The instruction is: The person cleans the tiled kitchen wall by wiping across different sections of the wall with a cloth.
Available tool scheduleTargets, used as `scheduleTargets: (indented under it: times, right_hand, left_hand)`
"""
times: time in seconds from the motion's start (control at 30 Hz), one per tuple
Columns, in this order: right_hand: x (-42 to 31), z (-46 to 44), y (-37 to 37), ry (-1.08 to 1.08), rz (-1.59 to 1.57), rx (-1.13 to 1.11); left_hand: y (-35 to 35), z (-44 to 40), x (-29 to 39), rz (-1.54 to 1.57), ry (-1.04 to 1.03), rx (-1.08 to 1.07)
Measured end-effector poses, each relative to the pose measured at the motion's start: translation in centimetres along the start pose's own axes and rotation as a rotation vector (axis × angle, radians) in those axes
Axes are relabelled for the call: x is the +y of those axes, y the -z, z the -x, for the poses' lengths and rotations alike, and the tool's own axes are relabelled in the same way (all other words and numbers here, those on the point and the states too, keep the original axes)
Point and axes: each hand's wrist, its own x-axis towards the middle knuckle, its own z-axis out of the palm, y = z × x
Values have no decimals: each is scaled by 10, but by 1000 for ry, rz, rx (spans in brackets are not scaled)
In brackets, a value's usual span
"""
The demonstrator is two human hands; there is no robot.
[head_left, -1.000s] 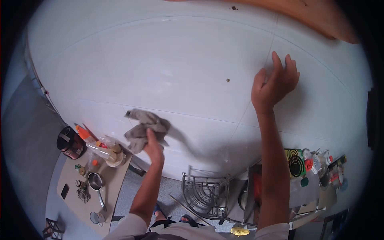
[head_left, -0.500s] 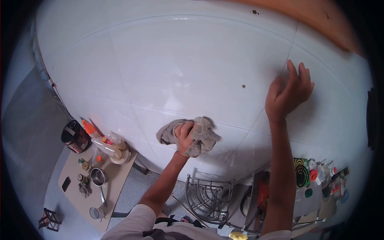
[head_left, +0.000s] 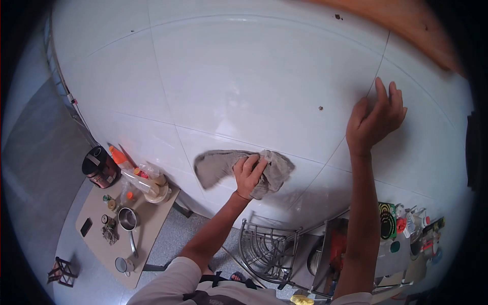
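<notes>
Against the white tiled wall [head_left: 254, 81], my left hand [head_left: 249, 177] presses a grey-brown cloth [head_left: 218, 165]. The fingers are bent over the bunched part of the cloth, while its loose end spreads out to the left. Higher up and to the right, my right hand [head_left: 377, 119] is at the wall with its fingers apart and nothing in it. Whether its fingertips touch the tiles I cannot tell. A small dark hole [head_left: 321, 108] marks the wall between the two hands.
At lower left a table [head_left: 152, 218] bears a saucepan [head_left: 128, 218], a mug [head_left: 123, 265], a phone [head_left: 86, 226], jars and bottles. A metal rack [head_left: 269, 249] stands below my hands. Cluttered shelf items, including a green box [head_left: 387, 221], are at lower right. An orange-brown panel [head_left: 401, 28] crosses the top right.
My left hand has slid slightly right along the wall with the cloth, whose left end has spread out wider. The right hand keeps its pose. The whole view has shifted a little.
</notes>
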Motion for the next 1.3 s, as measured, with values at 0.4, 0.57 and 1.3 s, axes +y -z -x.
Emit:
scheduleTargets:
  times: [0.4, 0.57, 1.3]
  right_hand:
    - [1, 0, -2, 9, -27, 7]
    - [2, 1, 0, 12, -5, -2]
    - [-1, 0, -1, 5, -10, 2]
  left_hand:
    - [0, 9, -38, -1, 52, 108]
    - [1, -1, 4, -4, -14, -46]
    - [19, -14, -36, -158, 206, 91]
